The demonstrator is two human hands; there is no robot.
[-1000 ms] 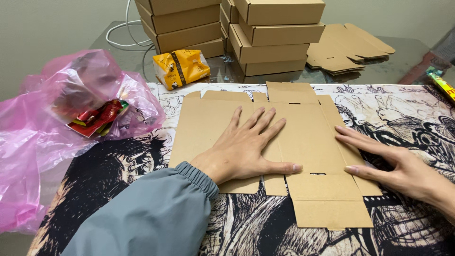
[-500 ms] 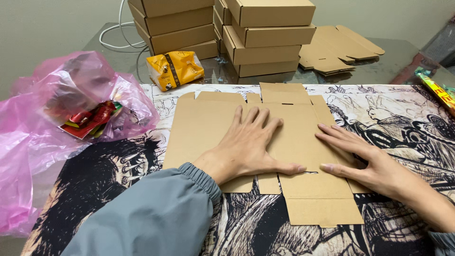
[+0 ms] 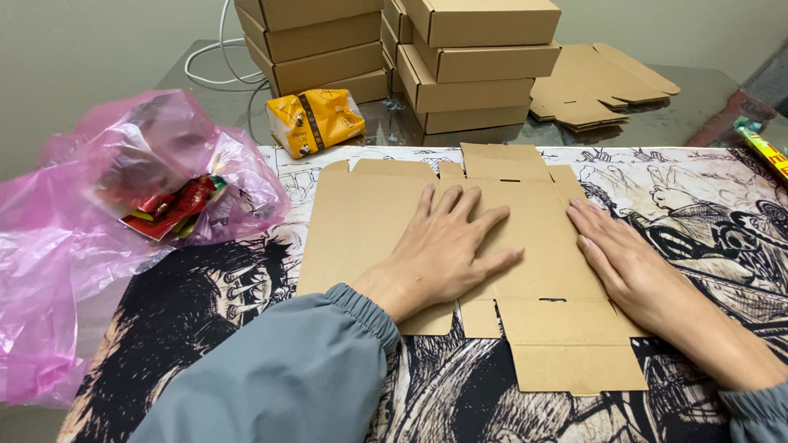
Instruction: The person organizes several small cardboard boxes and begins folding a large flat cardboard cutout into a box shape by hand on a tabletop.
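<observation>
Both hands are spread flat, holding nothing: left hand [image 3: 447, 250] pressing the middle of the unfolded cardboard box blank [image 3: 361, 221], right hand [image 3: 632, 267] on its right edge. Pink plastic bag [image 3: 98, 213] sits left of them on the surface.

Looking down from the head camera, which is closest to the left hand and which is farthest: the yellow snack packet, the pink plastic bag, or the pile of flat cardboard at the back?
From the left hand, pressed flat on the unfolded box:
1. Yellow snack packet, just beyond it, up and left.
2. Pink plastic bag, farther out on the left side.
3. Pile of flat cardboard, far back on the right.
</observation>
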